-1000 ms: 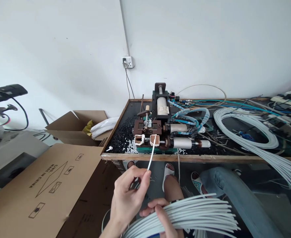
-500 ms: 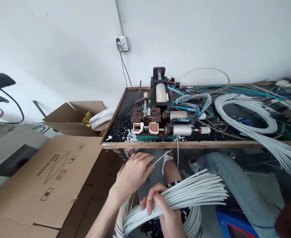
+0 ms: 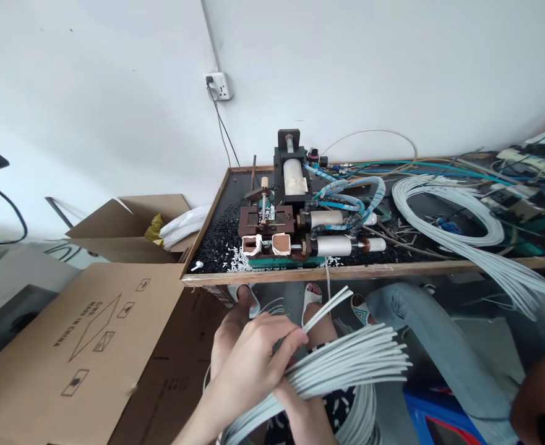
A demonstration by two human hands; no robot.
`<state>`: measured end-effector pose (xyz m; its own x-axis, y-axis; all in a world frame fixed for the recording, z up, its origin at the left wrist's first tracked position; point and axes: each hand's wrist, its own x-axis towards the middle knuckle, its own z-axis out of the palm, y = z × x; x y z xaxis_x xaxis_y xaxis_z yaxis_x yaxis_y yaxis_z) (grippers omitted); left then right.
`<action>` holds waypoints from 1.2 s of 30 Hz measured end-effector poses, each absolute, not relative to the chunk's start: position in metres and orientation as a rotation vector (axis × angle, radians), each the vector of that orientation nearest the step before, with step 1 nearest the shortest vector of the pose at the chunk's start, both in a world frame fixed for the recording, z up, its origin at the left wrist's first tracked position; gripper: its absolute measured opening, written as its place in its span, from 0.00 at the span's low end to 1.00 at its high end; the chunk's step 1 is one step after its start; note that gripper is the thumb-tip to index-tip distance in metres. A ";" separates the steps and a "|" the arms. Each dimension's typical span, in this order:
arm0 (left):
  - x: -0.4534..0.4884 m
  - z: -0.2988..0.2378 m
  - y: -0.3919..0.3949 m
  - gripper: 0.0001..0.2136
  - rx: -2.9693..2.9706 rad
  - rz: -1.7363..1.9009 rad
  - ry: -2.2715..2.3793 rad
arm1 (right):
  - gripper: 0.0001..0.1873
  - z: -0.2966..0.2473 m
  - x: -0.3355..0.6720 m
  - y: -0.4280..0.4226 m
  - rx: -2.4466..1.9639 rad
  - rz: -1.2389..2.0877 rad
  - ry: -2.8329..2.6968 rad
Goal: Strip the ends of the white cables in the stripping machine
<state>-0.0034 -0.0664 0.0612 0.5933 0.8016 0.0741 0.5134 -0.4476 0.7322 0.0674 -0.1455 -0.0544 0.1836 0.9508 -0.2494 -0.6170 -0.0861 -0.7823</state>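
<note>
My left hand (image 3: 267,349) is closed, with a few white wires (image 3: 328,307) pinched between thumb and fingers, their cut ends pointing up and right. Below it, a thick bundle of white wires (image 3: 351,364) fans out to the right across my lap. My right hand (image 3: 295,402) is wrapped round this bundle from underneath; its fingers are mostly hidden behind my left hand. In front of both hands, on the bench, stands a wire-stripping machine (image 3: 272,219) with pneumatic cylinders.
The bench edge (image 3: 369,270) runs just beyond my hands. Black and white scraps (image 3: 221,238) lie around the machine. A coil of white wires (image 3: 443,210) rests at right. Cardboard boxes (image 3: 109,346) stand at left, a blue stool (image 3: 432,411) at lower right. Beside me is a person's jeans-clad leg (image 3: 443,346).
My left hand has come down and right, in front of my right hand, and now pinches a few wires where a single one showed before. The view has shifted slightly.
</note>
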 end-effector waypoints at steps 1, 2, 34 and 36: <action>-0.004 0.059 -0.066 0.17 2.110 0.578 1.054 | 0.10 -0.057 0.069 -0.145 -0.976 1.385 -0.460; -0.004 0.057 -0.066 0.18 2.073 0.604 1.055 | 0.11 -0.059 0.070 -0.144 -1.002 1.394 -0.458; 0.004 0.014 -0.013 0.16 1.501 1.340 1.515 | 0.29 -0.027 0.096 -0.137 -1.100 1.541 -0.285; 0.005 0.014 -0.013 0.16 1.491 1.345 1.514 | 0.28 -0.028 0.096 -0.137 -1.101 1.541 -0.287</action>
<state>0.0051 -0.0130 0.0143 -0.1738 0.9596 0.2212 0.3327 -0.1542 0.9303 0.0963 -0.1375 -0.0275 0.1038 0.8723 -0.4777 -0.6417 -0.3083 -0.7023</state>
